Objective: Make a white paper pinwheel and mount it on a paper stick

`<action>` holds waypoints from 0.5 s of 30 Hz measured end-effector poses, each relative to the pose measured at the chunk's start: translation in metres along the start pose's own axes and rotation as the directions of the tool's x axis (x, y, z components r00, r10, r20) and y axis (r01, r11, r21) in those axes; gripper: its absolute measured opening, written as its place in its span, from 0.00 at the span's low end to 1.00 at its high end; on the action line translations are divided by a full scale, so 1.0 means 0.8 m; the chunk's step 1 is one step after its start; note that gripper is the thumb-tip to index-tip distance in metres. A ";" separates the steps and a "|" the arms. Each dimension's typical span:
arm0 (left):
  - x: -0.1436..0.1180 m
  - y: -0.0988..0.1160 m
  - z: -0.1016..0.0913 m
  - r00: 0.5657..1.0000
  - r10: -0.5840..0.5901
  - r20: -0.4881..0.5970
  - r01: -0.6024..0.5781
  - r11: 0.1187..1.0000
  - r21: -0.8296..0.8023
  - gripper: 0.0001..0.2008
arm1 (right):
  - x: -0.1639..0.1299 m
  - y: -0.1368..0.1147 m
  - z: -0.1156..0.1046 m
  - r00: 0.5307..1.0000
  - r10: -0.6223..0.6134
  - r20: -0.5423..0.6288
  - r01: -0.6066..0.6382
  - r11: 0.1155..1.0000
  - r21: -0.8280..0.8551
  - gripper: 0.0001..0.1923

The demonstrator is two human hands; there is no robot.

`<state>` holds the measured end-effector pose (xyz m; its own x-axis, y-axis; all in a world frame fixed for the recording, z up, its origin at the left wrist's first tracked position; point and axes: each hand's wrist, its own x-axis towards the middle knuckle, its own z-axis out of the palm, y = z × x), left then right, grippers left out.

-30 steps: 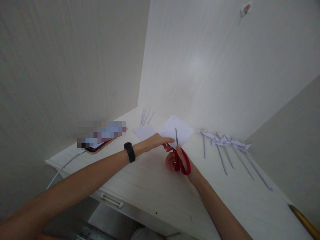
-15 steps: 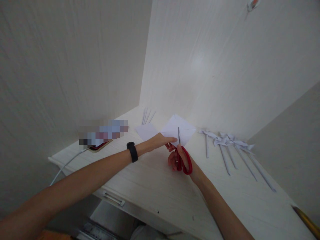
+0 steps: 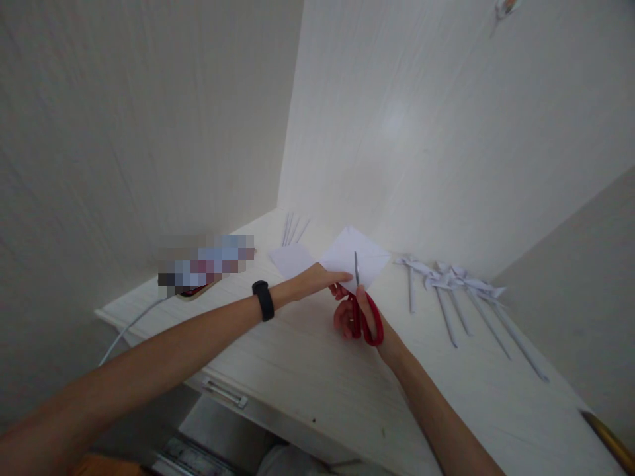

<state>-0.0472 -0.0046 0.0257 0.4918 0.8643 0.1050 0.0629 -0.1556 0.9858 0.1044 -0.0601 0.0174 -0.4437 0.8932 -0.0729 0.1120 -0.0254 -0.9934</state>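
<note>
2 hands work mid-desk: left hand [image 3: 317,280] pinches the white paper square [image 3: 354,254] at its 7 o'clock corner; right hand [image 3: 358,316], fingers curled through red scissors [image 3: 364,314], blades pointing 12 o'clock into it.

I see matt white paper [image 3: 367,254], scissors [image 3: 361,311] with glossy red plastic handles and dull metal blades, and a table [image 3: 317,370] of pale, faintly grained wood.

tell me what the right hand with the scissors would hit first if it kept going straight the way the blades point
The right hand holds the red scissors, blades pointing away into the white paper square pinched by the left hand. Beyond the paper, probably bare desk, then the back wall; depth is unclear.
</note>
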 end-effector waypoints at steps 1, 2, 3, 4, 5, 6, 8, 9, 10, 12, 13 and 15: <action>0.000 -0.001 0.000 1.000 0.000 0.002 0.000 1.000 0.000 0.16 | 0.001 0.002 -0.002 1.000 0.008 0.009 -0.008 1.000 0.002 0.34; 0.000 -0.001 0.000 1.000 0.002 0.007 -0.002 1.000 -0.003 0.16 | 0.002 0.004 -0.003 1.000 0.014 0.014 -0.014 1.000 0.001 0.34; 0.000 -0.001 0.000 1.000 0.002 0.013 -0.002 1.000 -0.007 0.16 | 0.003 0.005 -0.004 1.000 0.017 0.018 -0.017 1.000 0.000 0.34; 0.000 0.000 0.000 1.000 0.002 0.020 -0.002 1.000 -0.011 0.16 | 0.004 0.006 -0.004 1.000 0.017 0.019 -0.017 1.000 0.001 0.34; 0.000 0.001 0.000 1.000 0.002 0.024 -0.001 1.000 -0.014 0.16 | 0.004 0.006 -0.004 1.000 0.013 0.018 -0.013 1.000 0.006 0.34; -0.001 0.003 0.001 1.000 0.002 0.027 -0.001 1.000 -0.018 0.16 | 0.004 0.006 -0.004 1.000 0.007 0.013 -0.007 1.000 0.013 0.35; -0.002 0.006 0.002 1.000 0.009 0.027 -0.008 1.000 -0.022 0.15 | 0.003 0.005 -0.003 1.000 -0.007 0.005 0.007 1.000 0.022 0.35; -0.003 0.008 0.002 1.000 0.015 0.027 -0.015 1.000 -0.022 0.15 | 0.003 0.005 -0.002 1.000 -0.008 0.006 0.008 1.000 0.021 0.35; -0.004 0.010 0.003 0.999 0.024 0.031 -0.023 0.999 -0.024 0.14 | 0.002 0.004 -0.001 1.000 -0.007 0.010 0.007 1.000 0.017 0.35; -0.006 0.013 0.003 0.998 0.044 0.045 -0.043 0.999 -0.027 0.14 | 0.000 0.002 -0.001 1.000 -0.007 0.014 0.007 1.000 0.011 0.35; -0.006 0.014 0.003 0.997 0.054 0.051 -0.053 0.998 -0.031 0.15 | -0.002 0.000 0.000 1.000 -0.013 0.012 0.012 1.000 0.011 0.35; -0.006 0.014 0.003 0.996 0.071 0.051 -0.069 0.997 -0.044 0.16 | -0.006 -0.004 0.002 1.000 -0.026 0.001 0.026 1.000 -0.003 0.34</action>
<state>-0.0468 -0.0120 0.0362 0.5384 0.8257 0.1684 -0.0094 -0.1938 0.9810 0.1047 -0.0649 0.0210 -0.4476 0.8929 -0.0476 0.1030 -0.0014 -0.9947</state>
